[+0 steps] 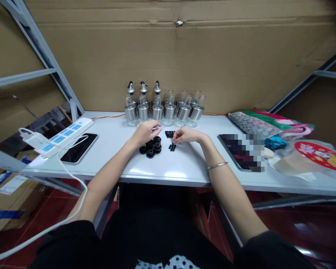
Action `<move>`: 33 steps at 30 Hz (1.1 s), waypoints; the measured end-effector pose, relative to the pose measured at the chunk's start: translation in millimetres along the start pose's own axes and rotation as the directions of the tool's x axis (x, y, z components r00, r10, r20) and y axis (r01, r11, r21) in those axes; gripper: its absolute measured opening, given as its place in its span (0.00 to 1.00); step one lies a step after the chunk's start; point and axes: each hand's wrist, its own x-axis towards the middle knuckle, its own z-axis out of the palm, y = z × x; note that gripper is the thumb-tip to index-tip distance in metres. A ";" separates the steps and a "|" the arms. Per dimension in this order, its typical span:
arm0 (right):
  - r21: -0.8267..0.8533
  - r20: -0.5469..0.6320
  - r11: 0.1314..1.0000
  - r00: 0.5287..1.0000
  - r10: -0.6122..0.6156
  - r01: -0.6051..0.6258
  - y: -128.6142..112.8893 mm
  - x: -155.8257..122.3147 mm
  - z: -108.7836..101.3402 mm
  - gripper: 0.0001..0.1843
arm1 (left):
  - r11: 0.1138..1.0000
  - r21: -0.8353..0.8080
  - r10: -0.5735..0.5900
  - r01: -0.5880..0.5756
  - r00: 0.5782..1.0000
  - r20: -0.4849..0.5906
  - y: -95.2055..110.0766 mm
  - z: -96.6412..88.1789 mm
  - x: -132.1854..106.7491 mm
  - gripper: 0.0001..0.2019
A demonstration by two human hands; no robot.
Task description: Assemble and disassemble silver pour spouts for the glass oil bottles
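Observation:
My left hand [146, 133] is closed around a small silver metal piece [155, 128], possibly part of a pourer top, above the table. Just below it sits a cluster of round black stoppers [152, 147]. My right hand [184, 135] has its fingertips pinched together at a small group of tiny black parts [172, 147]; whether a part is between them I cannot make out. Behind the fingertips lies a row of small black pieces [170, 133]. Glass bottles with steel sleeves [157, 112] stand in rows farther back, three of the rear ones topped with silver-and-black pourers [143, 87].
A white power strip [68, 136] and a phone [80, 149] with a trailing cable lie at left. On the right are another phone [238, 153], a patterned bag [257, 125] and a tub with a red lid [322, 154]. Cardboard [184, 56] closes off the back.

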 end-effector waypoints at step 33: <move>0.267 0.077 0.959 0.994 0.079 -0.097 -9.3 -2.9 8.5 0.06 | 1.000 0.014 0.026 -0.027 0.999 0.025 3.8 -2.9 0.3 0.06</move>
